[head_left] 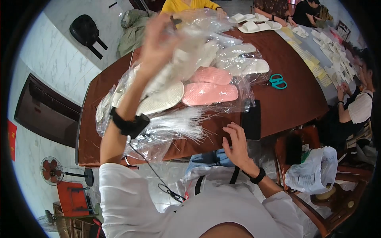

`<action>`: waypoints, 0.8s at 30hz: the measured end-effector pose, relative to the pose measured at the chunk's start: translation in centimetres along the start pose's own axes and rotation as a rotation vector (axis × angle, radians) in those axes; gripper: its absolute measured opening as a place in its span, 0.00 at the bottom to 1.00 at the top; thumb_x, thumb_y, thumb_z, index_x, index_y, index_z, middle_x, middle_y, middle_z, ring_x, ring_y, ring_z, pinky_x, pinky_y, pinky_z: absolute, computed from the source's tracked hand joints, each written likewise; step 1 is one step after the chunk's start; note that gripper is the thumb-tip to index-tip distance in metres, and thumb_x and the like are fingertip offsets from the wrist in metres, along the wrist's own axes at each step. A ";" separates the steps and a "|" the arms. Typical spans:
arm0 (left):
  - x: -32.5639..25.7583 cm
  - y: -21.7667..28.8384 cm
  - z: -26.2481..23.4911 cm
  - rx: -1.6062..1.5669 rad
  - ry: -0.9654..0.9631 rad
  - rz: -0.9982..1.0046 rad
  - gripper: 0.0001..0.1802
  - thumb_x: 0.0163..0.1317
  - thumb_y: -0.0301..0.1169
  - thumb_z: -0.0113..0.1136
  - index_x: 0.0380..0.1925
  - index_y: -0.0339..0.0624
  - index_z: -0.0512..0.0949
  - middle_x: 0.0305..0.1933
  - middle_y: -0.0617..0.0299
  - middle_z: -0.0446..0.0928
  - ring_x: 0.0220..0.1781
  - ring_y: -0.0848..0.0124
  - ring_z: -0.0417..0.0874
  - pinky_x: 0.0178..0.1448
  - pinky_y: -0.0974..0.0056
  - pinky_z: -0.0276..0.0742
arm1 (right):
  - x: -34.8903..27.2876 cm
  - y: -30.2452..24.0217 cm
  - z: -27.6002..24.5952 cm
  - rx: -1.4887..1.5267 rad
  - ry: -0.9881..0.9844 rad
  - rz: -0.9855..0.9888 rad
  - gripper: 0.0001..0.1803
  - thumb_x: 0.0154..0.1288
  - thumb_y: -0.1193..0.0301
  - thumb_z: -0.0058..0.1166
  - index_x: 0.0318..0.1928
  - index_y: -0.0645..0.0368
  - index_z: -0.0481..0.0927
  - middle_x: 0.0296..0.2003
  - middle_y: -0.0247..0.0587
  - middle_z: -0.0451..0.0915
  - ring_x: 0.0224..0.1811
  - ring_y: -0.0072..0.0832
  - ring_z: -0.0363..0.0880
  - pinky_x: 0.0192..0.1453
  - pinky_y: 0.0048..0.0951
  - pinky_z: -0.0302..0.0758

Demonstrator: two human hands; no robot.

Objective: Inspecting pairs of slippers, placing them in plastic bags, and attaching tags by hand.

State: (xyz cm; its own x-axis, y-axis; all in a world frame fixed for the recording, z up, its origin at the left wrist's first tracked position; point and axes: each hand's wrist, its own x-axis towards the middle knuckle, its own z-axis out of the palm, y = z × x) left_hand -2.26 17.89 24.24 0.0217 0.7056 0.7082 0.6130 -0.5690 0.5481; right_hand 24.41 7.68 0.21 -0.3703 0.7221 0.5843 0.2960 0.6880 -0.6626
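Left hand [159, 49] raised over the heap, the person in the white shirt has fingers so blurred that I cannot tell whether they grip the pale, smeared thing [188, 45] just to their right or merely hang beside it. Right hand [238, 146] is easier to read from where I stand: it holds nothing that I can see, its fingers loosely apart and a little curled at the near edge of the brown-covered table [295, 107]. Ahead of that hand and slightly to its left lie two pink slippers [210, 94], one partly over the other, in clear plastic [248, 95]; seen from the left hand, they are to the right and nearer the body. A white slipper [162, 99] lies nearer the body than the left hand, while a spread of thin white strands [178, 122] sits to the left of the right hand and a bit ahead. Just beyond the right fingertips and to their right is a flat black thing [251, 123], and farther out past it, teal-handled scissors [273, 81]. Well beyond the left hand, a person in yellow [190, 4] is at the far side of the table
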 end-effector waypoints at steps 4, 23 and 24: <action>-5.8 -2.3 9.5 -0.131 -0.195 -0.237 0.47 0.50 0.45 0.71 0.62 0.29 0.61 0.65 0.47 0.58 0.69 0.55 0.59 0.68 0.53 0.61 | -0.6 0.7 -0.1 -0.036 -0.030 0.063 0.21 0.56 0.78 0.54 0.52 0.61 0.70 0.51 0.54 0.68 0.58 0.52 0.66 0.59 0.45 0.66; -27.4 0.8 1.6 0.461 -0.154 -0.425 0.34 0.53 0.32 0.65 0.62 0.46 0.68 0.67 0.42 0.58 0.68 0.43 0.58 0.67 0.46 0.58 | -1.0 3.2 -2.1 -0.497 0.028 0.069 0.25 0.54 0.77 0.55 0.55 0.60 0.69 0.57 0.52 0.62 0.66 0.54 0.56 0.68 0.54 0.53; -28.8 0.1 1.5 0.461 -0.144 -0.423 0.34 0.53 0.32 0.65 0.62 0.46 0.68 0.67 0.42 0.58 0.68 0.43 0.58 0.67 0.46 0.58 | -0.7 3.2 -2.2 -0.480 0.031 0.068 0.25 0.54 0.77 0.55 0.55 0.60 0.70 0.57 0.52 0.63 0.66 0.54 0.56 0.67 0.54 0.54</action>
State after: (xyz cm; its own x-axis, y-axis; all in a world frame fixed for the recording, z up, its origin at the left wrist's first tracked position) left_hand -1.67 -1.87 3.25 -0.2108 0.8972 0.3882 0.8675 -0.0114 0.4974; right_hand 27.53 9.50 -1.35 -0.3119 0.7634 0.5656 0.6940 0.5897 -0.4131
